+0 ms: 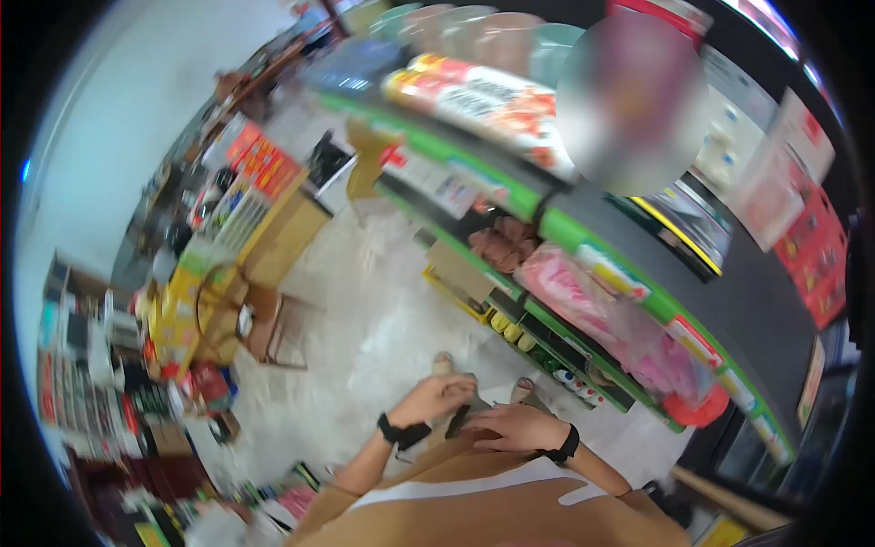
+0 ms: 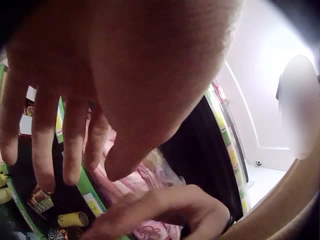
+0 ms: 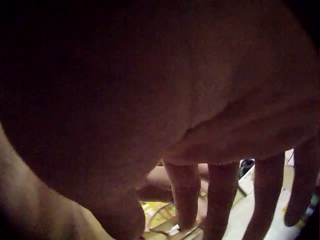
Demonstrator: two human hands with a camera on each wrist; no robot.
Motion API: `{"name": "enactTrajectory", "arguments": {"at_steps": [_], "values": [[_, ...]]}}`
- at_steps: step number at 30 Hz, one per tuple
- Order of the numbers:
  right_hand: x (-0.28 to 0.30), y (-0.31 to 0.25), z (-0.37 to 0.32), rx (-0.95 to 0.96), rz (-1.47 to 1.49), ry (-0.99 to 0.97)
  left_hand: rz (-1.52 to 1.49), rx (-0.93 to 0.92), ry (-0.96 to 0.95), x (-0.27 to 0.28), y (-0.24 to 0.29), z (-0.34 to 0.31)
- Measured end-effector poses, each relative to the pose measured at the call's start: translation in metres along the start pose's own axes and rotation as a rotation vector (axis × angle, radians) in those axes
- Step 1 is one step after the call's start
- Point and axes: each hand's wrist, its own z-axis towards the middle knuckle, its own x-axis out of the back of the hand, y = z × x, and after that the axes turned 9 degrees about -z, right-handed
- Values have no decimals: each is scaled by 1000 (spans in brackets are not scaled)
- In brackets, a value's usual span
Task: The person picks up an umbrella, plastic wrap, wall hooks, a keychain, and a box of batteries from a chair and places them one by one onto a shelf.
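Note:
Both hands are held in front of the person's brown top (image 1: pixel 565 510), holding nothing. The left hand (image 1: pixel 437 398) hangs with its fingers loosely bent, a black band (image 1: pixel 404 431) around its wrist. In the left wrist view the fingers of the left hand (image 2: pixel 65 115) hang down apart, the right hand (image 2: pixel 170 205) below them. Beside the left, the right hand (image 1: pixel 518 427) is lowered with relaxed fingers. From the right wrist, the right hand (image 3: pixel 225 125) appears dark, its fingers spread and nothing between them.
A green-edged shelf unit (image 1: pixel 510 187) runs along the right, bearing plastic cups (image 1: pixel 510 41), rolled packages (image 1: pixel 483 100) and pink bagged goods (image 1: pixel 611 319). A wooden chair (image 1: pixel 264 319) stands left by a yellow-covered table (image 1: pixel 178 319). Pale floor (image 1: pixel 365 301) lies between.

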Motion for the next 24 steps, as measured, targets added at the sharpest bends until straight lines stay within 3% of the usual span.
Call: {"name": "enactTrajectory", "arguments": {"at_steps": [3,9,11,14,20,22,24], "values": [[6,-2,7,-85,-16,-59,191,-83,118,22,-29,12],[22,-10,80,-206,-152,-200,204,-23,125,84,-64,-15],[19,-22,126,-166,-196,-217,112,0,93,107,-77,-37],[12,-35,201,-39,-215,-245,-1,81,261,140,-107,-78],[-22,-73,337,172,-148,-407,-184,220,674,168,-300,-156],[-30,-88,374,236,-59,-524,-288,301,841,170,-318,-192],[-43,-106,400,232,85,-601,-501,182,909,171,-356,-220]]}}
